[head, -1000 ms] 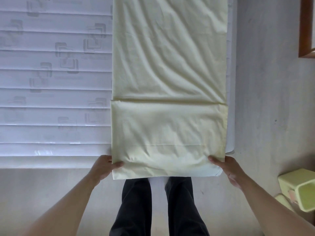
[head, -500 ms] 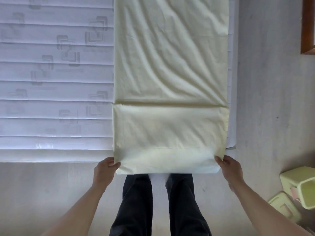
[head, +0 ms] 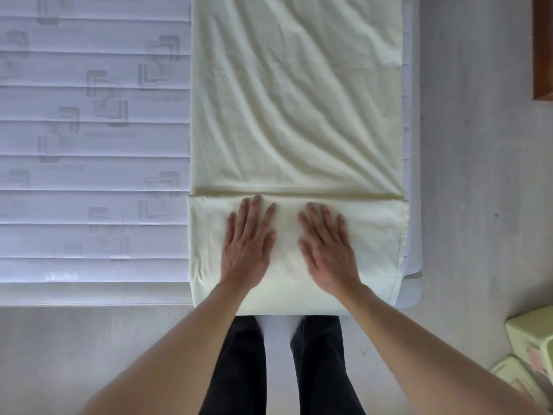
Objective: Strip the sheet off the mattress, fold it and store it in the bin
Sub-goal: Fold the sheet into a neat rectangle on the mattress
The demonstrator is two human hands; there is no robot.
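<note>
Both hands, left [head: 250,245] and right [head: 327,250], have been moved from the corners onto the folded pale-yellow cotton sheet [head: 374,235], palms flat.

I see soft, even daylight, fairly bright, with a cool bluish cast on the mattress [head: 89,145]. Shadows are faint, pooled in the sheet [head: 296,100] wrinkles. Both hands look slightly motion-blurred; edges bow with wide-angle distortion.

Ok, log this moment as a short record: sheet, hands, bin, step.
sheet: pale yellow sheet, a long strip on the mattress, near end folded over
left hand: flat on the folded part
right hand: flat beside it
bin: light green bin on the floor, at right
step: folding unfinished
</note>
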